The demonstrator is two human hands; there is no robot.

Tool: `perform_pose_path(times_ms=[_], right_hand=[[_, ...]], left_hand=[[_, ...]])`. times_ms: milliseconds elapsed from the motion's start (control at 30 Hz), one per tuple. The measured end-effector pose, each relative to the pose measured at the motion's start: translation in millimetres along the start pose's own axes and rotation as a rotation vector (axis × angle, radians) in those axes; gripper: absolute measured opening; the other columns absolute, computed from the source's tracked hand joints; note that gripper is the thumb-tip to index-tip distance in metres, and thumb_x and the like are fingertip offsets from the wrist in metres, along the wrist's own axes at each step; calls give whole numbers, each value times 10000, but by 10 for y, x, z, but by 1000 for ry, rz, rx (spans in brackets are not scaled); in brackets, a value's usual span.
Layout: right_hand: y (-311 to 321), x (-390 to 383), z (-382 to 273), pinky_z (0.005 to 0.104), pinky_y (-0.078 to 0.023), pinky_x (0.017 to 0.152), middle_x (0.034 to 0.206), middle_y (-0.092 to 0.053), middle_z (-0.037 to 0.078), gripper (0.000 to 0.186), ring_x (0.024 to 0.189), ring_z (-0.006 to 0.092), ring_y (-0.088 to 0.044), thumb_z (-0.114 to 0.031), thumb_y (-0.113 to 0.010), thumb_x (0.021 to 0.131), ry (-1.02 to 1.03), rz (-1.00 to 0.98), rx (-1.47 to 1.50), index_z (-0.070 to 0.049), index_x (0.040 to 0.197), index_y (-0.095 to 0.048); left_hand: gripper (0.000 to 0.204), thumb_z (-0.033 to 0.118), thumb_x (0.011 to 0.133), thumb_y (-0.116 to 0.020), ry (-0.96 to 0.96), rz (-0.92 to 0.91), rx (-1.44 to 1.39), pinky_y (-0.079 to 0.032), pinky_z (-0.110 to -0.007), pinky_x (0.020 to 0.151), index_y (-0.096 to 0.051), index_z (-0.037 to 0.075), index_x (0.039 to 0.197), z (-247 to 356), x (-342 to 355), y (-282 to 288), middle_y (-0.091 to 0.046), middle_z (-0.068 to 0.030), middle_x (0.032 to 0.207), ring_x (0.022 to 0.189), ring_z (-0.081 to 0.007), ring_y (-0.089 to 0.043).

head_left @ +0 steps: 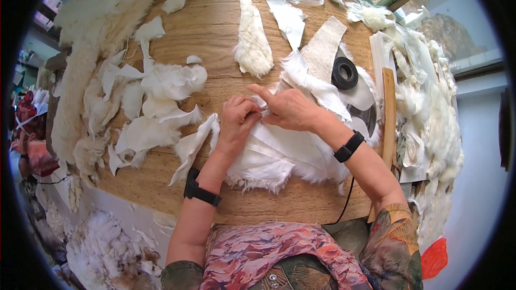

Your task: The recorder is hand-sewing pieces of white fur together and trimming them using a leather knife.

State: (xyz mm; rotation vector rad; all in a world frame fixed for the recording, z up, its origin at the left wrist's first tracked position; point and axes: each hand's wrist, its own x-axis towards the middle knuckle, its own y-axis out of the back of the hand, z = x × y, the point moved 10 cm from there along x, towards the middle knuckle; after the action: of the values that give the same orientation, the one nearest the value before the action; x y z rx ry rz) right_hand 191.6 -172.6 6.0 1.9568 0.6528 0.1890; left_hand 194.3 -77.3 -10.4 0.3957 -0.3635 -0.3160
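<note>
A large piece of white sheepskin (pixel 269 156), skin side up with a fluffy edge, lies on the wooden table in front of me. My left hand (pixel 236 121) is closed, its fingers pinching the far edge of this piece. Meeting it fingertip to fingertip, my right hand (pixel 293 108) has its index finger stretched over the left fingers, while its thumb and other fingers are curled in at the same edge. Whatever small thing lies between the right fingers is hidden. Another white strip of hide (pixel 317 86) runs behind my right hand.
A black tape roll (pixel 338 79) rests beyond my right wrist, near a beige pattern piece (pixel 324 48). Fleece scraps (pixel 172 80) lie on the left, a cut fur piece (pixel 253 43) at the back. A wooden strip (pixel 388 118) and piled fleece (pixel 438 129) stand right.
</note>
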Motion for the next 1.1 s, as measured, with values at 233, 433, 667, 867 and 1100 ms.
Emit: perform_pose_path(times_ms=[233, 433, 667, 867, 1100], right_hand=[[39, -131, -214, 375, -480, 575, 714, -602, 96, 620, 656, 293, -619, -153, -687, 790, 117, 225, -89, -114, 1346, -415], [225, -343, -567, 322, -472, 636, 783, -532, 23, 120, 702, 199, -563, -88, -573, 769, 372, 546, -384, -91, 888, -579], [650, -208, -541, 332, -481, 568, 798, -603, 56, 63, 678, 203, -622, -89, -622, 832, 147, 708, -75, -79, 873, -574], [134, -280, 482, 233, -507, 577, 869, -685, 58, 109, 668, 90, -630, -130, -545, 956, -378, 308, 1111, -41, 908, -585], [298, -277, 58, 341, -496, 624, 751, -642, 80, 54, 662, 261, -625, -79, -636, 866, 66, 381, 172, -82, 920, -630]], left_hand=[[105, 76, 695, -697, -43, 27, -42, -394, -372, 786, -632, 63, 777, -24, 14, 18, -611, -65, 861, 863, -267, -558], [117, 53, 720, -681, -39, 24, 51, -421, -360, 816, -635, 26, 824, 55, -4, 17, -616, -93, 885, 900, -277, -561], [113, 89, 704, -706, -98, 92, 93, -390, -379, 803, -623, 72, 780, 64, -45, 46, -618, -52, 867, 878, -264, -567], [113, 19, 713, -709, -56, 17, 42, -421, -344, 813, -641, 29, 803, 54, -18, 19, -626, -80, 901, 910, -260, -559], [106, 16, 712, -707, -17, 7, 12, -429, -335, 817, -658, 24, 806, 19, -18, 42, -628, -79, 901, 922, -248, -563]])
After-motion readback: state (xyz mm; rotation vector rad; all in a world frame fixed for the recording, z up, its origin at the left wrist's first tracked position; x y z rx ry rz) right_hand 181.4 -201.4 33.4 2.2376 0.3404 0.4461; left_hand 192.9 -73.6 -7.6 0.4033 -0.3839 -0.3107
